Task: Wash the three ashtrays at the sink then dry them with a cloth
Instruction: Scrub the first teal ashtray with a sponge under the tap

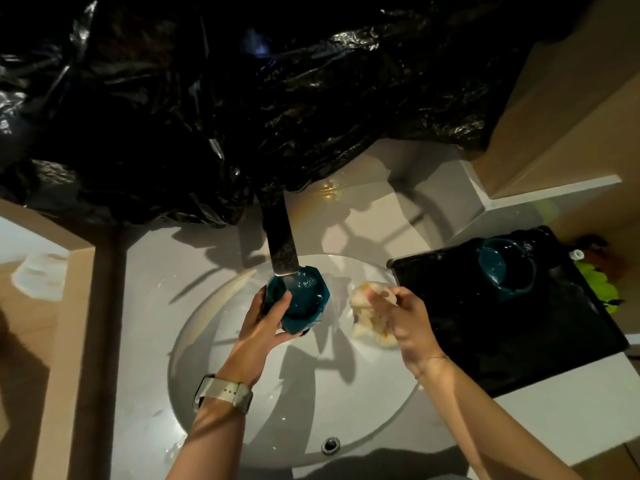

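My left hand (pixel 265 323) grips a teal faceted ashtray (pixel 304 299) over the white round sink (pixel 214 393), right under the dark flat faucet spout (pixel 282 244). Water pools inside the ashtray. My right hand (pixel 403 317) holds a bunched pale sponge or cloth (pixel 367 306) to the right of the ashtray, above the basin. Another teal ashtray (pixel 498 268) lies on the black tray (pixel 485 341) to the right of the sink.
Black plastic sheeting (pixel 242 98) covers the wall behind the faucet. The sink's overflow hole (pixel 330 444) is at the near rim. A white object (pixel 40 271) rests on the wooden surface at left. Green and dark items (pixel 601 282) lie beyond the tray.
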`<state>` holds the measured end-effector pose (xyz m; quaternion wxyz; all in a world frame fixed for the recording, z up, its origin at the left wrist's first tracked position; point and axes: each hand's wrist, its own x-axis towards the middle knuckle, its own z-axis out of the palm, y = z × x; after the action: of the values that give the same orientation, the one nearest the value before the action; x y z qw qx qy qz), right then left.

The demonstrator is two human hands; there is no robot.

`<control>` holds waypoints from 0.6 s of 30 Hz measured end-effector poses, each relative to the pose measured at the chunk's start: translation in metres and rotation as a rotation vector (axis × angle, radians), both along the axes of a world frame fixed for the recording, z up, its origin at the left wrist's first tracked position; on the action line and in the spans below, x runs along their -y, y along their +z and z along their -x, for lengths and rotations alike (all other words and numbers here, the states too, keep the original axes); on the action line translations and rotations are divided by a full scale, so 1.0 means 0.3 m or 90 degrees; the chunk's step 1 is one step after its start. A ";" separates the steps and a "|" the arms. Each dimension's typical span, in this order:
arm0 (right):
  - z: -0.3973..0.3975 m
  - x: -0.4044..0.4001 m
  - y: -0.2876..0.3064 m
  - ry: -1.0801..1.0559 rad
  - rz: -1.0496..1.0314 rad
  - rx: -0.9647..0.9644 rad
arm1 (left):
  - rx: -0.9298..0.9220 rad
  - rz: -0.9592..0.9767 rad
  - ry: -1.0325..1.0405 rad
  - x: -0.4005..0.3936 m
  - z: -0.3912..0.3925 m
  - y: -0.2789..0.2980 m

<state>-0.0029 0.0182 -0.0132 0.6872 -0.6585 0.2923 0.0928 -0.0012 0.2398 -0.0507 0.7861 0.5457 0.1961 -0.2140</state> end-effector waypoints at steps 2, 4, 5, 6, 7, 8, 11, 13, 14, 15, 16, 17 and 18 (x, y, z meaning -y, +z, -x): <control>0.006 0.000 0.001 0.000 -0.026 -0.032 | 0.026 -0.052 0.006 -0.001 0.004 0.002; 0.009 -0.002 -0.007 0.015 -0.047 -0.039 | 0.073 -0.177 0.021 -0.008 -0.002 0.001; 0.010 -0.004 -0.012 0.014 -0.052 -0.034 | 0.117 -0.274 0.012 -0.018 -0.008 0.006; 0.010 -0.008 -0.019 0.005 -0.053 -0.025 | 0.164 -0.389 -0.015 -0.032 -0.013 0.012; 0.010 -0.013 -0.018 -0.005 -0.049 -0.013 | 0.207 -0.496 -0.053 -0.047 -0.015 0.018; 0.011 -0.019 -0.015 -0.013 -0.043 0.004 | 0.236 -0.589 -0.090 -0.063 -0.012 0.026; 0.012 -0.033 -0.004 0.003 -0.045 0.081 | 0.297 -0.789 -0.173 -0.114 -0.003 0.045; 0.018 -0.032 -0.011 0.038 -0.038 0.089 | 0.335 -0.884 -0.231 -0.141 -0.001 0.060; 0.019 -0.028 -0.016 0.053 -0.031 0.083 | 0.330 -0.900 -0.245 -0.148 0.001 0.075; 0.023 -0.023 -0.019 0.066 -0.024 0.077 | 0.311 -0.900 -0.251 -0.155 0.004 0.084; 0.027 -0.021 -0.019 0.075 -0.023 0.079 | 0.299 -0.898 -0.243 -0.157 0.008 0.096; 0.031 -0.021 -0.014 0.078 -0.024 0.082 | 0.288 -0.894 -0.224 -0.159 0.012 0.102; 0.031 -0.021 -0.014 0.078 -0.029 0.081 | 0.273 -0.875 -0.194 -0.157 0.014 0.109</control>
<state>-0.0123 0.0245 -0.0175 0.7121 -0.6641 0.2052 0.0988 -0.0054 0.2869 -0.0179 0.2497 0.9663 0.0502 -0.0383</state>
